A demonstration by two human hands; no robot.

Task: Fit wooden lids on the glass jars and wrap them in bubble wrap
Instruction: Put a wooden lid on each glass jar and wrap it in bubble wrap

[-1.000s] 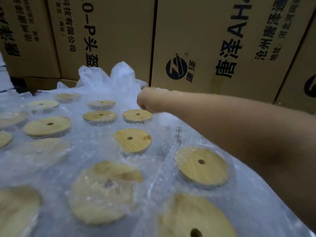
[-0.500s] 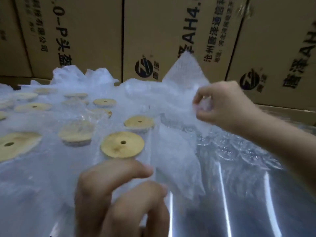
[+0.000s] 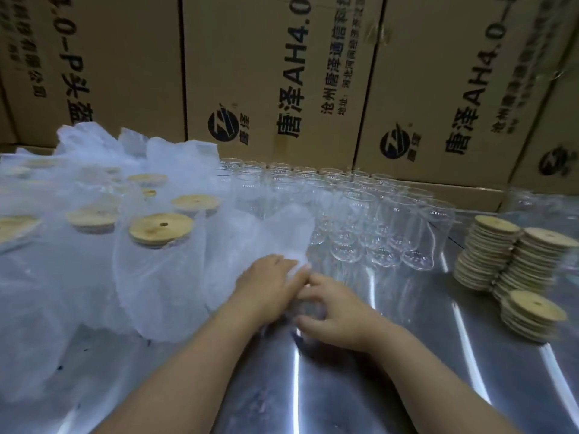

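A loose bubble wrap sheet (image 3: 269, 233) lies bunched on the metal table (image 3: 344, 386) at centre. My left hand (image 3: 269, 285) grips its near corner. My right hand (image 3: 335, 311) sits right beside it, with fingers and thumb curled around the clear near edge of the sheet; the motion blur hides the exact hold. Rows of open glass jars (image 3: 369, 220) stand just behind my hands. To the left, several jars with wooden lids (image 3: 161, 228) stand under more bubble wrap (image 3: 78, 277). Stacks of spare wooden lids (image 3: 513, 261) stand at the right.
A wall of printed cardboard boxes (image 3: 282, 73) closes off the far side of the table. Bare shiny metal lies between my arms and the lid stacks. The covering wrap on the left hangs down to the near table edge.
My view has swung right, from the lidded jars to the open jars and lid stacks. My right hand has pulled the sheet down to the table, and my left hand has joined it.
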